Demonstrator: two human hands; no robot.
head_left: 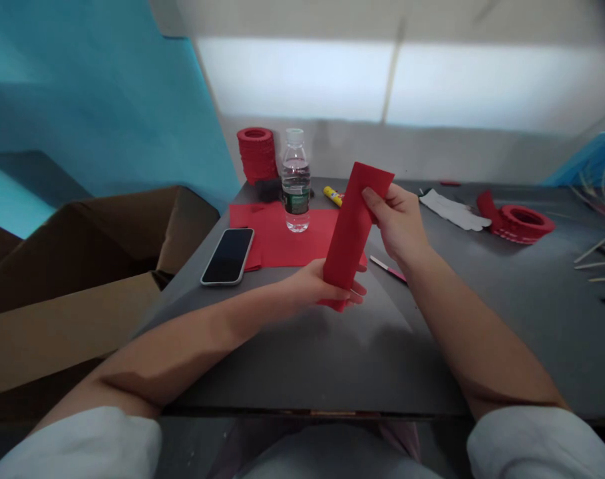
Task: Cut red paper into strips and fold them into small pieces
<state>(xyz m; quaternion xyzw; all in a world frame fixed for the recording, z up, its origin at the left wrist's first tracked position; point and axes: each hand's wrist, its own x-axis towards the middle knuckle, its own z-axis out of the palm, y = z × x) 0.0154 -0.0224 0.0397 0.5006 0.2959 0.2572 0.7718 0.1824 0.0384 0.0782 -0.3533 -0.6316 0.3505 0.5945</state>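
We hold a folded red paper strip (355,229) above the dark grey bench (332,346): left hand (322,283) fingers pinching its bottom, right hand (399,223) fingers its top edge. It looks light, floppy, easily creased.

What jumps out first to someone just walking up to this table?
A folded red paper strip held up mid-table, the left hand pinching its lower end and the right hand its top. Behind it, a water bottle stands on a red sheet, with a phone to the left.
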